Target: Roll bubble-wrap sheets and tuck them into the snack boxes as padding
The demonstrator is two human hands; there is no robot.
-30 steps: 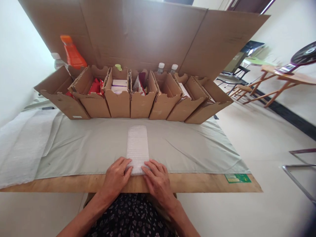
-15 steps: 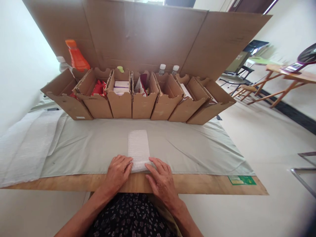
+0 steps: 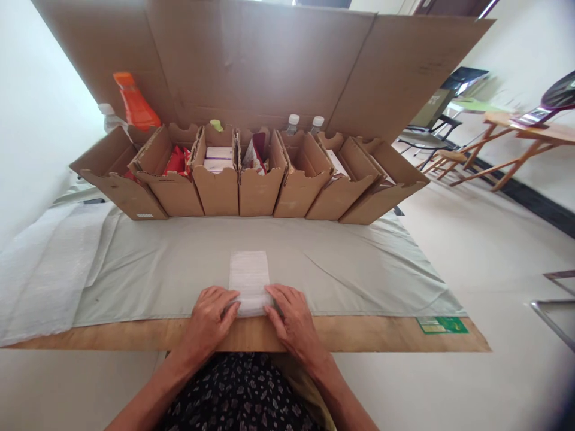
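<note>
A narrow strip of whitish bubble wrap [image 3: 248, 272] lies in front of me near the table's front edge. Its near end forms a thicker fold or roll; whether anything is inside I cannot tell. My left hand [image 3: 213, 316] grips the left side of that near end, thumb and fingers bent together at its corner. On the opposite side my right hand [image 3: 291, 314] holds the right corner the same way. Beyond the hands, the far part of the strip rests flat on the grey-green cloth [image 3: 341, 263].
Several cardboard boxes [image 3: 257, 194] stand in a row at the back, holding packets and cartons. Behind them are an orange bottle [image 3: 137, 105], clear bottles and a tall cardboard panel [image 3: 269, 60]. More bubble wrap [image 3: 49, 263] lies at left; a green card [image 3: 442, 325] at right.
The flat part of the bubble wrap has become shorter, its far edge now closer to my hands. Both hands keep their hold at its near end. The view has shifted slightly.
</note>
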